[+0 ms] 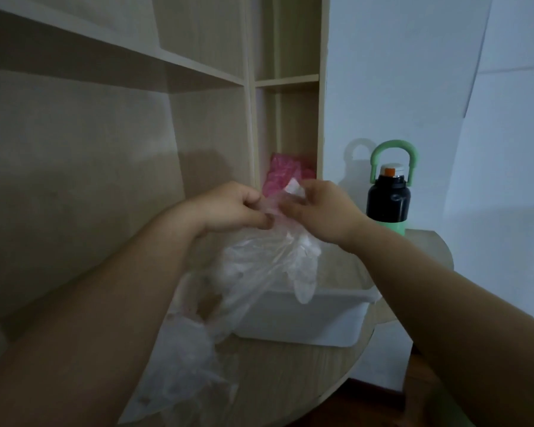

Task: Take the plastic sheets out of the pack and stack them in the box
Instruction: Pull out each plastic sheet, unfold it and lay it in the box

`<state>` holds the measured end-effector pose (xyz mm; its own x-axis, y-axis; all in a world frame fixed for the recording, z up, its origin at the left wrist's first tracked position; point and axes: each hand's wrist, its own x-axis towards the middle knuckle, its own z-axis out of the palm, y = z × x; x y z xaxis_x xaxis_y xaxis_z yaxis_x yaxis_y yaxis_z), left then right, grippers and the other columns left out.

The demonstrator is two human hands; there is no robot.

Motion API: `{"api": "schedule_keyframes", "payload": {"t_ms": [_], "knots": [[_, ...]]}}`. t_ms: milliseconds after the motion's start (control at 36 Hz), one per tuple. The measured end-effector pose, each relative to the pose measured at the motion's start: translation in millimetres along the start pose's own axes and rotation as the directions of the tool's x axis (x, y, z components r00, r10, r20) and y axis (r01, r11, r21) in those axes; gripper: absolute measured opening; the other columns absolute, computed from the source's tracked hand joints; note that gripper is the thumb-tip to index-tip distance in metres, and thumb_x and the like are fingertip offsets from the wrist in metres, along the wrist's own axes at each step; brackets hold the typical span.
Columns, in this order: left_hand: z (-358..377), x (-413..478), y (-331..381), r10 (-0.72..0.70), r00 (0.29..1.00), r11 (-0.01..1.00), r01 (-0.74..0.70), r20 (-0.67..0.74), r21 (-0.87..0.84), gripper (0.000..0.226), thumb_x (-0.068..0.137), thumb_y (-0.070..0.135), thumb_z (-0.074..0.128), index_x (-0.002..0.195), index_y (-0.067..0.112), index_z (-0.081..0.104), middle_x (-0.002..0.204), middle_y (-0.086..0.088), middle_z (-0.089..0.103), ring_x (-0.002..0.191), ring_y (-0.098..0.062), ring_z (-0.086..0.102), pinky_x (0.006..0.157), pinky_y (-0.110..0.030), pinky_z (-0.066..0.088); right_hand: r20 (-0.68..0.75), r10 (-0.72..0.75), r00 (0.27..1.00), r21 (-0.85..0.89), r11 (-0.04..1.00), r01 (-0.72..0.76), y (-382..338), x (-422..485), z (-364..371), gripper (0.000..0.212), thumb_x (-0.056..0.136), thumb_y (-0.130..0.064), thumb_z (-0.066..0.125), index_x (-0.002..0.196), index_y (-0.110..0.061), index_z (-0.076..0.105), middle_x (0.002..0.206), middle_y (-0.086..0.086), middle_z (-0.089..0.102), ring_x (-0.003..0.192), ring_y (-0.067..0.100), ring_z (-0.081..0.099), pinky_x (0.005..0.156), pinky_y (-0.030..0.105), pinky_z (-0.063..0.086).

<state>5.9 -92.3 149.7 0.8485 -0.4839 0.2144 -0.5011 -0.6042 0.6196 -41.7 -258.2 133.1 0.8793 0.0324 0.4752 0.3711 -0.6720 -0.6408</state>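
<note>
— Hands?
— Both raised in front of the shelf unit (210,124). Left hand (235,208): fingers curled in, thumb and fingertips pinching the top of a bunch of clear plastic sheets (269,257). Right hand (324,211): just beside it, fingers also curled, pinching the same bunch at a small white patch on its upper edge.
— And the bunch itself?
— It hangs down from the two hands, with its lower end draped over the rim of the white box (305,318). From here I can't tell whether any sheets lie inside the box.
— The pack?
— More crumpled plastic (185,365) lies on the round wooden table (290,380), left of the box and touching it (pack or loose sheets, I can't say; it is all clear film).
— Anything else?
— A black bottle (389,201) with a green handle stands upright on the table's far right edge, behind the right wrist. A pink bundle (282,174) sits in the narrow bottom compartment of the shelf unit, partly hidden by the hands.
</note>
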Motion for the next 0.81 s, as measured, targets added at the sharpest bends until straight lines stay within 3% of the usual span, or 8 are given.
{"api": "schedule_keyframes", "payload": {"t_ms": [56,167,250,389,500,667,722,806], "knots": [[-6,5,-3,-0.005,0.998,0.99,0.015,-0.067,0.142,0.016,0.081,0.015,0.074,0.092,0.004,0.072,0.076,-0.001,0.064,0.068,-0.006,0.056,0.063,-0.018,0.041,-0.036,0.044,0.998,0.088,0.995,-0.04,2,3,-3,0.026,0.091,-0.021,0.058,0.068,-0.011,0.06,0.06,-0.002,0.055,0.053,0.011,0.048,0.052,0.023,0.044],[-10,10,-15,-0.072,0.876,0.898,0.265,-0.476,0.351,0.031,0.082,0.038,0.068,0.111,0.026,0.064,0.114,-0.001,0.063,0.111,-0.026,0.056,0.096,-0.037,0.043,-0.06,0.344,0.937,0.277,0.908,-0.315,15,7,-10,0.027,0.092,-0.011,0.053,0.065,-0.008,0.054,0.057,0.004,0.055,0.045,0.014,0.045,0.04,0.02,0.04],[-1,4,-15,0.002,0.771,0.836,0.348,-0.637,0.424,0.055,0.086,0.039,0.061,0.137,0.024,0.045,0.137,-0.01,0.043,0.126,-0.034,0.038,0.102,-0.042,0.032,-0.019,0.499,0.866,0.14,0.859,-0.492,36,8,-12,0.024,0.087,-0.004,0.053,0.064,-0.008,0.048,0.058,0.007,0.05,0.046,0.015,0.046,0.04,0.021,0.039],[24,-1,-17,0.217,0.944,0.946,-0.139,-0.251,0.293,0.037,0.089,0.027,0.064,0.125,0.017,0.061,0.11,0.001,0.052,0.107,-0.018,0.054,0.086,-0.023,0.037,-0.046,0.533,0.845,-0.113,0.837,-0.535,54,6,-6,0.027,0.088,-0.002,0.052,0.063,-0.008,0.044,0.06,0.007,0.049,0.049,0.017,0.048,0.045,0.025,0.041],[40,-3,-22,0.049,0.995,0.922,-0.08,0.089,0.378,0.033,0.092,0.039,0.06,0.122,0.029,0.064,0.107,0.017,0.049,0.104,0.001,0.045,0.081,-0.015,0.03,-0.044,0.5,0.865,-0.374,0.795,-0.478,53,2,1,0.005,0.092,-0.009,0.052,0.091,-0.003,0.051,0.075,0.007,0.053,0.063,0.02,0.056,0.054,0.03,0.049],[57,9,-38,-0.043,0.986,0.925,-0.021,0.159,0.38,0.024,0.091,0.025,0.063,0.114,0.023,0.071,0.121,0.004,0.065,0.113,-0.013,0.056,0.096,-0.022,0.041,-0.057,0.248,0.967,-0.651,0.725,-0.224,54,-5,-1,0.055,0.088,-0.028,0.061,0.135,-0.018,0.034,0.127,0.012,0.048,0.115,0.032,0.048,0.094,0.042,0.041],[58,10,-39,-0.035,0.99,0.937,-0.016,0.139,0.349,0.022,0.092,0.022,0.063,0.111,0.019,0.072,0.117,0.004,0.067,0.106,-0.012,0.058,0.095,-0.025,0.044,0.081,0.1,0.992,-0.679,0.733,-0.018,48,-5,-3,0.047,0.087,-0.035,0.061,0.131,-0.023,0.046,0.129,0.005,0.05,0.118,0.025,0.047,0.098,0.039,0.037],[55,10,-41,-0.016,0.995,0.92,-0.024,0.1,0.391,0.021,0.093,0.026,0.061,0.11,0.022,0.072,0.11,0.006,0.068,0.097,-0.01,0.057,0.087,-0.023,0.044,0.327,0.175,0.929,-0.566,0.823,0.044,42,-5,1,0.044,0.087,-0.036,0.064,0.126,-0.02,0.057,0.125,-0.001,0.059,0.111,0.016,0.055,0.096,0.029,0.042]]}}
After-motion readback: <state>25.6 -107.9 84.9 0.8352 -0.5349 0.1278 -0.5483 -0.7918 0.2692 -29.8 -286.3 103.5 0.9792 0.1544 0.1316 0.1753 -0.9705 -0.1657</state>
